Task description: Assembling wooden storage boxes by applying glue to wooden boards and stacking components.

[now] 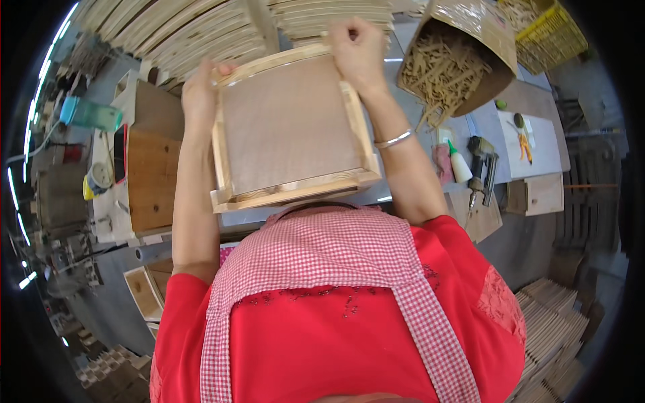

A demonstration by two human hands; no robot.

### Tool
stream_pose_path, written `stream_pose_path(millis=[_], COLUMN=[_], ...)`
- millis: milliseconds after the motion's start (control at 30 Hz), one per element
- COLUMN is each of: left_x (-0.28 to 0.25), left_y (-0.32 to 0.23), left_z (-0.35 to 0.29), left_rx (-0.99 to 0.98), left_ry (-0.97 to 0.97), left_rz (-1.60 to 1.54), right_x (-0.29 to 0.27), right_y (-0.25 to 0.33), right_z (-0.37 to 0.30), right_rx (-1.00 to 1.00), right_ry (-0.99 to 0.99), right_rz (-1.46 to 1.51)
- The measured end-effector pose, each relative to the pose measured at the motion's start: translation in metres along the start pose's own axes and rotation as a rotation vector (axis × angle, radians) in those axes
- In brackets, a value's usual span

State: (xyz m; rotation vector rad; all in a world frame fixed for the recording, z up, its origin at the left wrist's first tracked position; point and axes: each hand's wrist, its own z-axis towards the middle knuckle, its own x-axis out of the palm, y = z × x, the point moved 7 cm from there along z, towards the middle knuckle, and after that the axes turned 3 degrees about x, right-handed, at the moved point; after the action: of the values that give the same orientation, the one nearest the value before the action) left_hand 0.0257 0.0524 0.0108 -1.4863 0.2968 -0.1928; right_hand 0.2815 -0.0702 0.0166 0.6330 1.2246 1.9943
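A square wooden frame (302, 193) with a brown panel (289, 124) inside its pale rails is held up in front of my chest, its near edge close to my apron. My left hand (200, 93) is closed around the far left corner, some fingertips over the rail. At the far right corner my right hand (359, 55) is curled into a fist against the rail; its fingertips are partly hidden. A silver bangle (394, 139) circles my right wrist.
Stacked wooden strips (181, 40) lie beyond the frame. To the right are a tipped carton (500, 33) of wooden pieces, a white glue bottle (460, 166), a nail gun (481, 164) and orange-handled pliers (525, 149). A wooden box (156, 178) stands left.
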Motion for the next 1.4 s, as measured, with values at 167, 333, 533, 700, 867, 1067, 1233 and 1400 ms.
stream_pose_path(millis=[167, 333, 533, 700, 867, 1067, 1233, 1400], left_x=[-0.008, -0.014, -0.009, -0.009, -0.004, 0.003, 0.066, 0.053], left_y=[0.009, 0.006, -0.002, 0.002, 0.005, -0.056, -0.169, -0.147], left_z=[0.007, 0.002, 0.006, 0.004, 0.002, -0.021, -0.126, -0.155], left_rx=[0.068, 0.087, 0.138, 0.187, 0.176, 0.649, 1.371, 1.196], left_ry=[0.023, -0.101, -0.075, -0.045, -0.067, -0.085, 0.215, 0.548], left_rz=[0.001, -0.104, 0.013, -0.075, -0.077, 0.419, 0.801, 0.868], right_x=[-0.003, -0.139, -0.258, -0.25, -0.262, -0.146, -0.022, 0.006], right_y=[-0.028, -0.221, -0.371, -0.351, -0.302, -0.038, 0.157, 0.196], right_z=[0.005, -0.034, -0.121, -0.112, -0.087, 0.004, -0.06, -0.099], right_rx=[0.082, 0.112, 0.647, 0.803, 0.519, 0.087, -0.255, -0.597], right_ry=[0.141, -0.229, 0.01, -0.008, -0.052, 0.096, 0.828, 1.075], right_rz=[0.016, -0.554, -1.285, -1.051, -0.965, -0.043, -0.139, -0.149])
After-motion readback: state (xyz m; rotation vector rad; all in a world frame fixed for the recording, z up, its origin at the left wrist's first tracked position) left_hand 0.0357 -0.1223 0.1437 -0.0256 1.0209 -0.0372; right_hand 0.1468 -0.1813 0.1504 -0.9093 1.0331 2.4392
